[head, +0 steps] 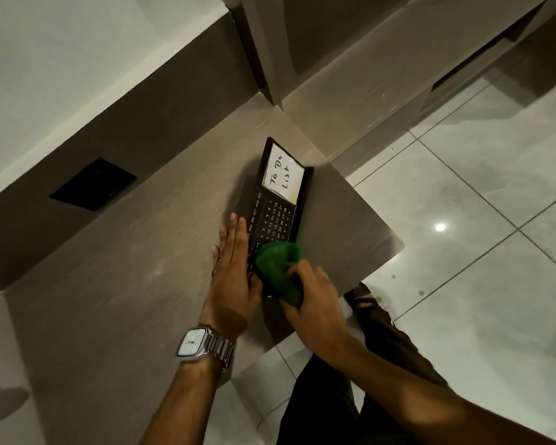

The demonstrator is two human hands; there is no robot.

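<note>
Left hand (233, 271) is laid flat, fingers straight, against the left side of a black calendar (276, 216) set on the desk (126, 300) near its right corner. A soft, light green cloth (278, 263) is gripped, bunched, by the right hand (315, 300) on the calendar's near end. The calendar is judged stiff and light, best steadied by its edges. The desk edge lies close on the right, with open room to the left

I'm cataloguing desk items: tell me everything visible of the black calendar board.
The black calendar board is long, dark, with white month names and a date grid, and a white "To Do List" note at its far end. It sits on the desk near the corner. The left hand lies flat-fingered along its left side; the right hand presses a green cloth on its near end.
</note>
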